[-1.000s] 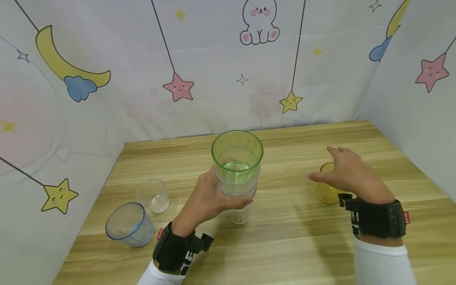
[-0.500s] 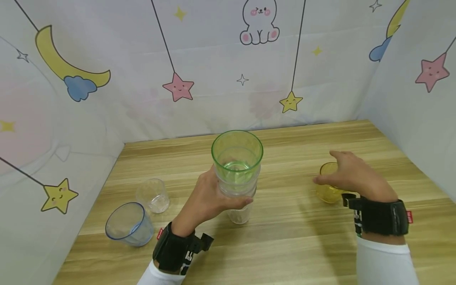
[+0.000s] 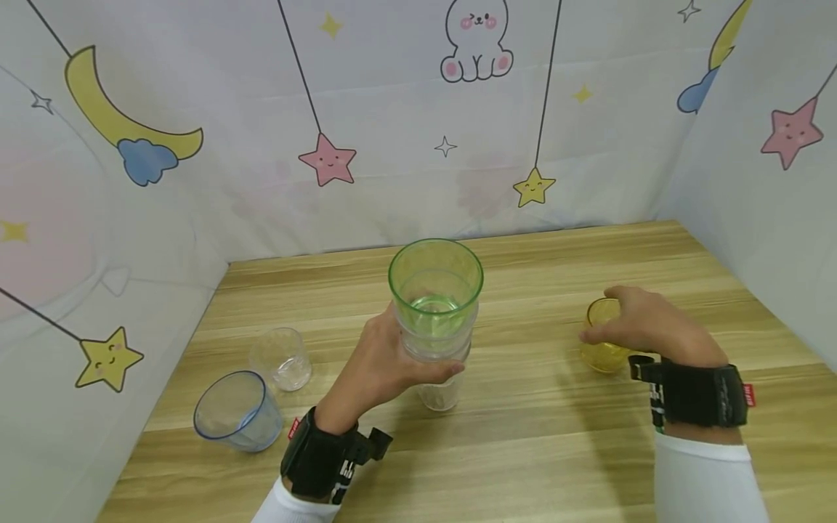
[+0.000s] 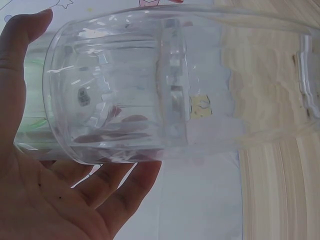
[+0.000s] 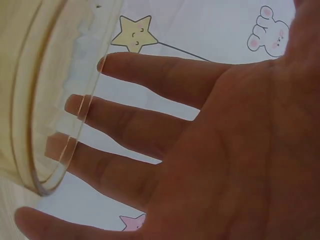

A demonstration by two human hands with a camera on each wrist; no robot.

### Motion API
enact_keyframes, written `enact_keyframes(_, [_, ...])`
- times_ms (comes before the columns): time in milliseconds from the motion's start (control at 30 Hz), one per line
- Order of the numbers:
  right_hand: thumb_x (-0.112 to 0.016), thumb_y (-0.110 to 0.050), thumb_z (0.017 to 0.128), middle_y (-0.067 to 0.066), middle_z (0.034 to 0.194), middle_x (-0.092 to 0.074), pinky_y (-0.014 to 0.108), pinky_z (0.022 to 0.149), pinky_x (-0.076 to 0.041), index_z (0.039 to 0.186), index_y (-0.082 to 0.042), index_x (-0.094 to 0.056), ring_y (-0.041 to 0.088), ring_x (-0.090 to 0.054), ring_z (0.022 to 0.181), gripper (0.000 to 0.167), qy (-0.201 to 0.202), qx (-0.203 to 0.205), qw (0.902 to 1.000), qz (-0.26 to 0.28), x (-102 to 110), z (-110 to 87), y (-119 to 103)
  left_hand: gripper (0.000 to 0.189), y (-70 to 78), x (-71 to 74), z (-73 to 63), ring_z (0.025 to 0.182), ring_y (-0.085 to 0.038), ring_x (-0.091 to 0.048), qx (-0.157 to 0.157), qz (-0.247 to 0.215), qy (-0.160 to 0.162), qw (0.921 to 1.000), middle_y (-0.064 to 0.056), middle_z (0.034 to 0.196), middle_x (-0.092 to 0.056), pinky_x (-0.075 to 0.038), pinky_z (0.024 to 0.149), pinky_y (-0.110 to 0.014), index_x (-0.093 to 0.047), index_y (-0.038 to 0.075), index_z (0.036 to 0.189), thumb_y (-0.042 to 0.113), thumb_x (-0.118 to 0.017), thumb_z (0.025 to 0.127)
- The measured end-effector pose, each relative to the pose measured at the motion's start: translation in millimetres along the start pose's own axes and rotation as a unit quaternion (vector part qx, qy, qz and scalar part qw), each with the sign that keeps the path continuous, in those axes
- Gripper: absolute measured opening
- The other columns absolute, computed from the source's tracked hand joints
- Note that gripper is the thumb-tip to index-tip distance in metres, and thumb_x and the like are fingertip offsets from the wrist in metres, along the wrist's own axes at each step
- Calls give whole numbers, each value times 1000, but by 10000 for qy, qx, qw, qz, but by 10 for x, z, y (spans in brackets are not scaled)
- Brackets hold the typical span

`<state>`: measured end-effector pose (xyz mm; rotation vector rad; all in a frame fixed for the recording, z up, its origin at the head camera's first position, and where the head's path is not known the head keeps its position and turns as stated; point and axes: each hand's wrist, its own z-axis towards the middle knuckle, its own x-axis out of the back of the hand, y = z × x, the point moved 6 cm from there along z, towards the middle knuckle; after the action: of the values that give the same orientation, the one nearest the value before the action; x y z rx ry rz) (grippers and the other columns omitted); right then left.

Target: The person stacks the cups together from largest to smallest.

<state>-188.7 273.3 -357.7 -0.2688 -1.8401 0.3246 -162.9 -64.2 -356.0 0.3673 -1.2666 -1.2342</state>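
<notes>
A green-rimmed glass (image 3: 435, 280) sits nested in the top of a clear glass stack (image 3: 439, 396) near the middle of the table. My left hand (image 3: 382, 367) grips this stack from the left, thumb across its front. In the left wrist view, the clear glass (image 4: 205, 75) stretches away from the palm, its fingers curled along the side. At the right, my right hand (image 3: 654, 327) hovers around the top of a yellow glass (image 3: 600, 356), thumb in front. The right wrist view has its straight fingers (image 5: 135, 127) with tips overlapping the rim of the yellow glass.
On the left of the wooden table (image 3: 516, 450) stand a blue-rimmed glass (image 3: 245, 418) and, just behind it, a small clear glass (image 3: 288, 367). A white cloth backdrop (image 3: 392, 87) printed with stars and moons rises around the table's back and sides.
My right hand has lowered toward the yellow glass and shifted slightly right, thumb and fingers drawing nearer each other. The left hand and the stack have stayed put.
</notes>
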Motion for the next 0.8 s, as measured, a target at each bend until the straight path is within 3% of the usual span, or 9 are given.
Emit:
enact_keyframes(400, [-76,-39,85,46,140,-38,67,89,-44,145,19,-31,63,-43,121,94,-6,119,9999,27,3,10,10,84,6,5,0,109,-13,-63,60,-18,-6,10000,7,122,-64,-52,89,-42,-49,25,137,33,-95,68])
enact_keyframes(800, [-74,-41,87,44,138,-42,67,90,-45,144,18,-36,61,-45,120,90,244,232,9994,3,34,-1,-17,82,2,5,0,109,-11,-63,105,-102,-19,9999,10,121,-64,-52,90,-40,-49,28,136,31,-95,68])
